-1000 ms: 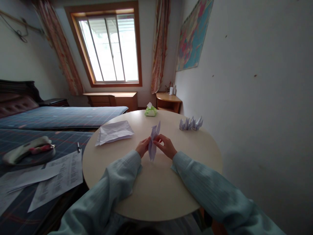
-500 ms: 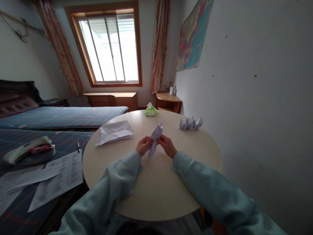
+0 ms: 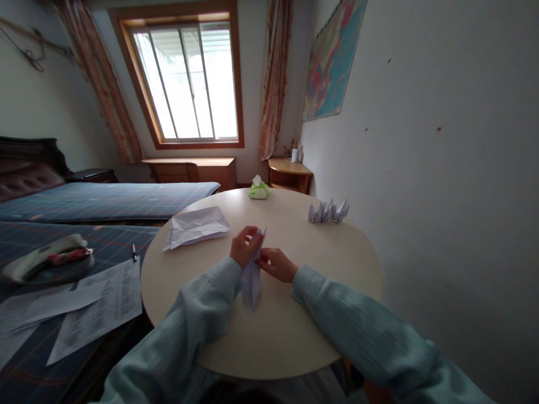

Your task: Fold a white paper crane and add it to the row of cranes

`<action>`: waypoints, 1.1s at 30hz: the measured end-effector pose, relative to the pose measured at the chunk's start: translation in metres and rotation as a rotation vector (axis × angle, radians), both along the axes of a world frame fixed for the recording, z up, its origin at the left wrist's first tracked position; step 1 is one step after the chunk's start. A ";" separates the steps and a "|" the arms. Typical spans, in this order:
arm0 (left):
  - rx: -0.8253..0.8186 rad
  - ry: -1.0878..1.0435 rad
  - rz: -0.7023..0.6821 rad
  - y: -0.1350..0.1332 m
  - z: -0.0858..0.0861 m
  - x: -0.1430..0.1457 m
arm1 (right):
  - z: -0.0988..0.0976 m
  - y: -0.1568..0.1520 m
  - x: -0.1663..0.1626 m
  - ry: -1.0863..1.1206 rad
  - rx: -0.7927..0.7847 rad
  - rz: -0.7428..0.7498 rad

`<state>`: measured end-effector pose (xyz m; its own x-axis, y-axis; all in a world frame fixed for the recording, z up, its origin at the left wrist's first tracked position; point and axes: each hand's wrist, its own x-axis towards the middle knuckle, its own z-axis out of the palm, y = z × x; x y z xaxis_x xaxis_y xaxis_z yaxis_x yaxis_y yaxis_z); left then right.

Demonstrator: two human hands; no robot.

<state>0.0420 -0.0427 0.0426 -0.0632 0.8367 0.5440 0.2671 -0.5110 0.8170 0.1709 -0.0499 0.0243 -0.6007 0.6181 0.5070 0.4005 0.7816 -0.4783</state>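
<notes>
A folded piece of white paper (image 3: 251, 283) is held upright over the round table, with its long points hanging toward me and a narrow tip showing at the top. My left hand (image 3: 244, 247) pinches it near the upper end, covering part of it. The fingers of my right hand (image 3: 278, 264) are closed on its right edge, a little lower down. Several folded paper cranes (image 3: 328, 212) stand in a row at the right back of the table. On the left lies a stack of creased white paper sheets (image 3: 197, 227).
The round cream table (image 3: 295, 331) has a green tissue pack (image 3: 259, 188) at its far edge. Left of it, a bed with a plaid cover (image 3: 25, 235) holds printed sheets (image 3: 101, 306), a pen (image 3: 134, 252) and a pale bag (image 3: 48, 258). A white wall (image 3: 442, 224) rises on the right.
The folded paper has been turned, so its long points now hang lower and toward me. My left hand has shifted up to its top; my right hand has moved slightly lower and left.
</notes>
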 end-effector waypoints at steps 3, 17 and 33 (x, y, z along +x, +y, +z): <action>-0.036 -0.041 -0.023 0.005 0.006 -0.003 | 0.001 -0.006 -0.003 -0.104 0.021 0.101; -0.110 -0.300 -0.012 0.014 0.003 -0.011 | 0.004 -0.010 -0.004 -0.003 0.083 0.015; -0.257 -0.404 -0.208 0.019 -0.006 -0.014 | 0.002 0.009 0.003 0.498 -0.284 -0.039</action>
<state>0.0282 -0.0236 0.0369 -0.0436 0.9573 0.2859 -0.1811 -0.2890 0.9400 0.1742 -0.0410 0.0266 -0.3063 0.7881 0.5339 0.0990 0.5842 -0.8056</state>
